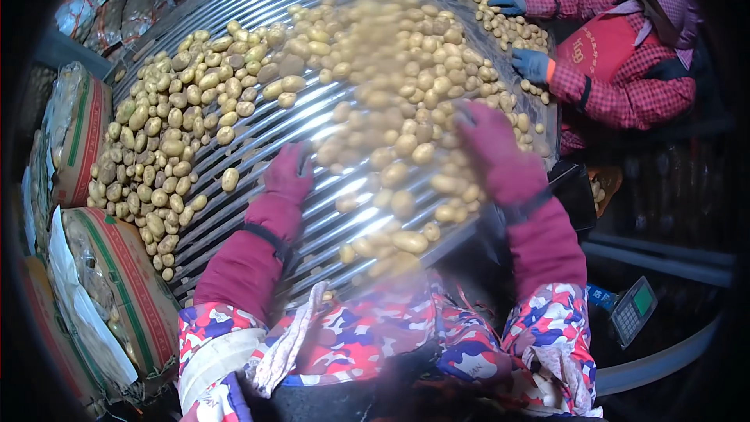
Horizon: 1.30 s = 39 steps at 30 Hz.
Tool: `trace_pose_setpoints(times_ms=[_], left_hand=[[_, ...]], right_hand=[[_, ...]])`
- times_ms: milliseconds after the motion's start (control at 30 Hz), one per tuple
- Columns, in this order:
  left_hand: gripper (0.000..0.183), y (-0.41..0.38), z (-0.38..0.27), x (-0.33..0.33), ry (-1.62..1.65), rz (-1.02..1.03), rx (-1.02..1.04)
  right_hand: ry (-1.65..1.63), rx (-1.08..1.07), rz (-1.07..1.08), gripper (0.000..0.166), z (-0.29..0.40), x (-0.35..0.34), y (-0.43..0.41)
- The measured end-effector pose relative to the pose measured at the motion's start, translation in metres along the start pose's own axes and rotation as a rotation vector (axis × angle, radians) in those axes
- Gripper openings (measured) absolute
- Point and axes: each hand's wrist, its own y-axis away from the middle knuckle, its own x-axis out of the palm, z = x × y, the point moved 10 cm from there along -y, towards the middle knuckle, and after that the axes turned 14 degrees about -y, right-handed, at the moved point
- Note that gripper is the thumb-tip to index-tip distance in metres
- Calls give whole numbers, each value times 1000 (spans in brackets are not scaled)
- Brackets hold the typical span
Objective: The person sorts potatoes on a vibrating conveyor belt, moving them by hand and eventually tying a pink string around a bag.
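Observation:
Potatoes [410,70] lie in a wide band across a sloping metal bar grate [234,158]. My left hand [290,173], in a maroon glove, is over the bars left of the central potatoes; its fingers are bent, and no potato shows in it. On the right, my right hand [483,129], also in a maroon glove, reaches over the right edge of the potato heap. It is blurred, and whether it holds a potato cannot be seen. A hazy blur covers the middle of the heap and some potatoes near my apron [363,328].
Across the grate at right, a co-worker's blue-gloved hands [530,64] touch potatoes in a side channel [498,29]. Filled printed sacks [117,281] stand along the left. Bagged goods [137,6] lie at upper left. A scale display [636,310] stands at lower right, by metal rails [662,255].

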Motion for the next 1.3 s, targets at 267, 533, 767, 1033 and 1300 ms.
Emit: trace_pose_setpoints(times_ms=[267,533,767,1033,1300], left_hand=[[32,-2,-2,2,32,2,12],[32,-3,-1,-2,102,15,-9],[32,1,4,-2,81,49,-56],[33,-4,-4,0,128,25,19],[34,-4,-5,-4,73,-4,11]], right_hand=[[455,-7,-83,34,-28,53,-120],[619,118,196,34,-22,67,-101],[-307,176,43,48,-34,16,-95],[-159,-13,9,53,-27,31,-182],[-44,-420,76,59,-2,99,-79]])
